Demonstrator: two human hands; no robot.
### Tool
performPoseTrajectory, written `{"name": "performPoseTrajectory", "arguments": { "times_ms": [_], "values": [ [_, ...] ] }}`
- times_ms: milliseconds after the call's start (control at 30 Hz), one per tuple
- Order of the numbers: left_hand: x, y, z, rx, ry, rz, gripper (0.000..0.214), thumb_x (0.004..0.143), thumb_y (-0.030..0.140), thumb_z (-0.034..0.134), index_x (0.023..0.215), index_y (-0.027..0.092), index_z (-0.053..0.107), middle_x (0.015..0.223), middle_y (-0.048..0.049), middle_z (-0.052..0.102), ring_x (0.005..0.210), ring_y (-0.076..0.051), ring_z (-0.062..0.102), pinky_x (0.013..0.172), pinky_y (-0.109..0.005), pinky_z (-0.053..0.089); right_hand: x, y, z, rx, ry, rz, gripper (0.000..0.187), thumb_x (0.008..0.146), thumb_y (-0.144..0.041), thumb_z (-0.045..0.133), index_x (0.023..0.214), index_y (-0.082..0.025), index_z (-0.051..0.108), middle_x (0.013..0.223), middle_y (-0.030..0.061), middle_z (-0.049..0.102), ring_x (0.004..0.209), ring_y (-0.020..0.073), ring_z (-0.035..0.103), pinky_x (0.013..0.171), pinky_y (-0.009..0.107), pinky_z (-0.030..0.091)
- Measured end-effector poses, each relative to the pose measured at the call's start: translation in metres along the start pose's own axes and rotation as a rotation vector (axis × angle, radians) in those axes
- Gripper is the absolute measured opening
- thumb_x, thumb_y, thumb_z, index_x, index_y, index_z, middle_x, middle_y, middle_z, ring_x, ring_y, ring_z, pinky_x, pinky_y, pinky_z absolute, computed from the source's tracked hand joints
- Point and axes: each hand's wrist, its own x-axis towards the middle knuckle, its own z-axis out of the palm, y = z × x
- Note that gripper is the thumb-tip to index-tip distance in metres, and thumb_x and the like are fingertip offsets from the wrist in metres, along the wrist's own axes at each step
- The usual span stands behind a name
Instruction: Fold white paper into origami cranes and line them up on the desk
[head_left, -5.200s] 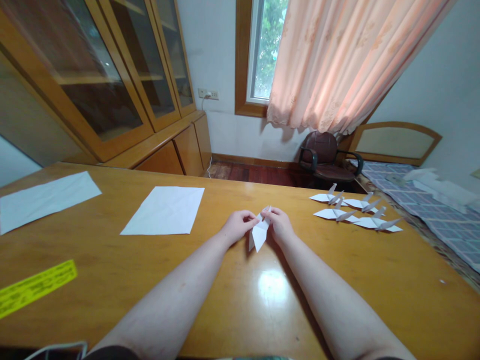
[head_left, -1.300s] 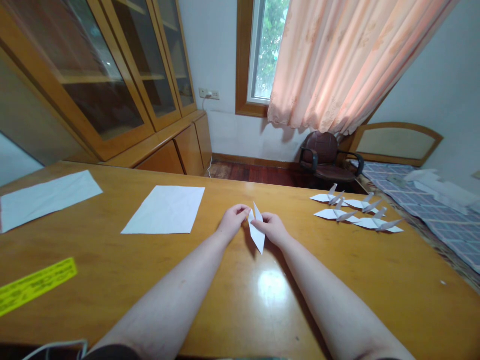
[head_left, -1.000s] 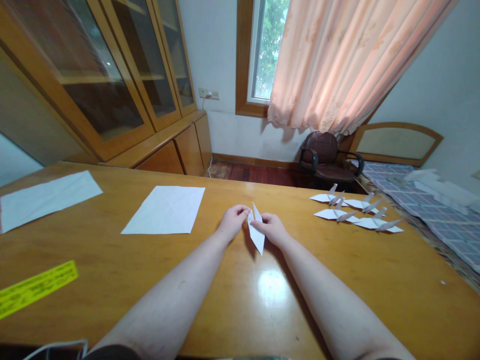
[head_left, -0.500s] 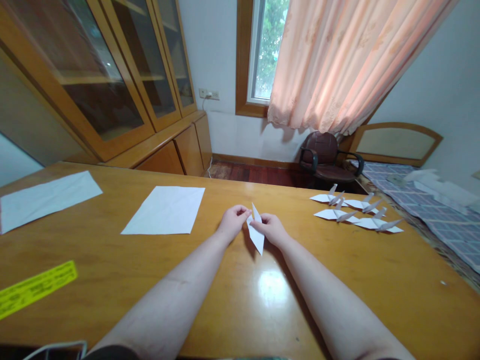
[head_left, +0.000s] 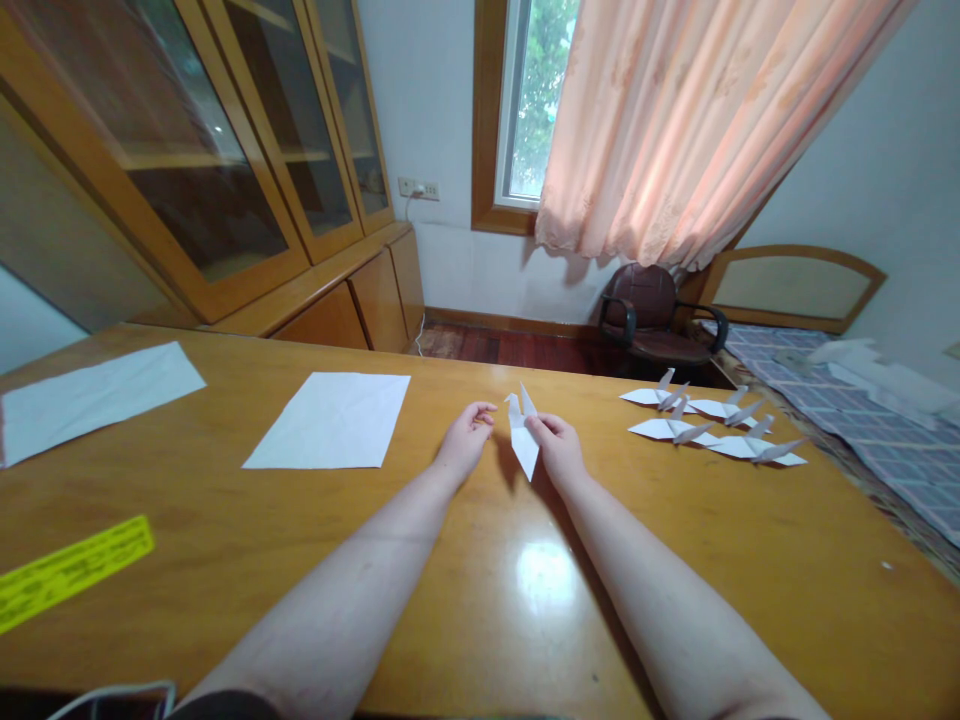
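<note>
A folded white paper crane shape (head_left: 523, 436) stands nearly upright above the wooden table (head_left: 510, 640), its narrow point down and two tips up. My right hand (head_left: 552, 445) pinches it from the right side. My left hand (head_left: 466, 441) is a small gap to the left of the paper, fingers loosely curled and holding nothing. Several finished paper cranes (head_left: 712, 424) lie together on the table to the right of my right hand. Left of my left hand lies a flat creased white paper sheet (head_left: 330, 420).
A second white sheet (head_left: 90, 400) and a yellow printed strip (head_left: 71, 560) lie at the table's left. A glass-fronted wooden cabinet (head_left: 225, 150) stands beyond the table. A dark office chair (head_left: 649, 315) and a bed (head_left: 847, 400) are at the far right.
My left hand has let go of the folded paper and separated from it. The paper has shifted up and to the right, now held by my right hand alone.
</note>
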Motion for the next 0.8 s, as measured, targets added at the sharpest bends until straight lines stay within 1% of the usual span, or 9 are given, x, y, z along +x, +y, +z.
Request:
{"name": "performPoseTrajectory", "arguments": {
  "times_ms": [67, 167, 233, 300, 400, 467, 567, 700, 800],
  "values": [
    [-0.001, -0.002, 0.002, 0.028, -0.091, -0.013, 0.033, 0.069, 0.014, 0.055, 0.102, 0.018, 0.058, 0.076, 0.0025, 0.058, 0.056, -0.007, 0.049, 0.057, -0.02, 0.04, 0.001, -0.001, -0.003, -0.032, 0.04, -0.08, 0.033, 0.07, -0.048, 0.062, 0.076, -0.016, 0.068, 0.073, 0.0046, 0.064, 0.07, 0.0178, 0.056, 0.065, 0.028, 0.043],
    [-0.004, -0.002, 0.006, 0.07, -0.226, -0.025, 0.042, 0.067, 0.014, 0.062, 0.108, 0.016, 0.056, 0.073, 0.0018, 0.061, 0.062, -0.01, 0.055, 0.062, -0.023, 0.044, 0.002, -0.002, -0.005, -0.044, 0.023, -0.167, 0.03, 0.073, -0.045, 0.061, 0.073, -0.016, 0.068, 0.077, 0.005, 0.064, 0.076, 0.018, 0.057, 0.07, 0.028, 0.043],
    [-0.005, -0.002, 0.009, 0.043, -0.281, -0.02, 0.048, 0.067, 0.015, 0.065, 0.114, 0.016, 0.053, 0.079, -0.0006, 0.064, 0.071, -0.013, 0.061, 0.071, -0.026, 0.047, 0.001, -0.002, -0.004, -0.028, -0.011, -0.178, 0.028, 0.075, -0.044, 0.06, 0.074, -0.017, 0.068, 0.078, 0.005, 0.065, 0.077, 0.0179, 0.057, 0.072, 0.029, 0.044],
    [-0.006, 0.001, 0.011, -0.026, -0.305, -0.015, 0.054, 0.067, 0.015, 0.067, 0.119, 0.017, 0.05, 0.089, -0.004, 0.067, 0.082, -0.015, 0.063, 0.079, -0.03, 0.048, 0.001, -0.002, -0.003, -0.023, -0.039, -0.19, 0.026, 0.075, -0.042, 0.061, 0.075, -0.017, 0.069, 0.079, 0.0049, 0.065, 0.077, 0.018, 0.057, 0.074, 0.03, 0.044],
    [-0.007, 0.005, 0.011, -0.111, -0.278, -0.003, 0.058, 0.067, 0.014, 0.068, 0.122, 0.018, 0.049, 0.108, -0.0087, 0.065, 0.095, -0.018, 0.062, 0.087, -0.033, 0.048, 0.0, -0.003, -0.001, -0.038, -0.066, -0.21, 0.025, 0.074, -0.041, 0.062, 0.078, -0.018, 0.07, 0.082, 0.0051, 0.067, 0.08, 0.0189, 0.059, 0.079, 0.032, 0.044],
    [-0.006, 0.007, 0.011, -0.124, -0.237, 0.021, 0.056, 0.068, 0.014, 0.068, 0.121, 0.019, 0.051, 0.116, -0.0097, 0.062, 0.101, -0.019, 0.061, 0.091, -0.035, 0.047, 0.0, -0.003, -0.001, -0.055, -0.079, -0.217, 0.024, 0.074, -0.041, 0.062, 0.078, -0.019, 0.071, 0.084, 0.0055, 0.068, 0.083, 0.0197, 0.06, 0.082, 0.033, 0.044],
    [-0.006, 0.009, 0.01, -0.113, -0.197, 0.036, 0.049, 0.07, 0.015, 0.067, 0.117, 0.019, 0.054, 0.116, -0.0095, 0.062, 0.103, -0.019, 0.06, 0.093, -0.037, 0.046, 0.0, -0.003, -0.002, -0.086, -0.097, -0.232, 0.024, 0.075, -0.042, 0.062, 0.077, -0.02, 0.072, 0.085, 0.006, 0.068, 0.086, 0.0209, 0.06, 0.085, 0.035, 0.044],
    [-0.006, 0.009, 0.01, -0.131, -0.184, 0.031, 0.047, 0.068, 0.015, 0.068, 0.114, 0.018, 0.056, 0.113, -0.0091, 0.064, 0.102, -0.019, 0.06, 0.094, -0.037, 0.046, 0.0, -0.003, -0.002, -0.102, -0.135, -0.255, 0.021, 0.074, -0.041, 0.064, 0.079, -0.022, 0.073, 0.089, 0.0066, 0.068, 0.091, 0.0211, 0.06, 0.089, 0.036, 0.044],
    [-0.006, 0.01, 0.01, -0.133, -0.182, 0.039, 0.046, 0.069, 0.018, 0.068, 0.114, 0.018, 0.057, 0.113, -0.0092, 0.065, 0.102, -0.02, 0.061, 0.092, -0.037, 0.046, 0.001, -0.002, -0.002, -0.116, -0.144, -0.239, 0.019, 0.072, -0.039, 0.066, 0.078, -0.022, 0.073, 0.094, 0.0069, 0.068, 0.094, 0.0212, 0.06, 0.09, 0.036, 0.043]
  ]
}}
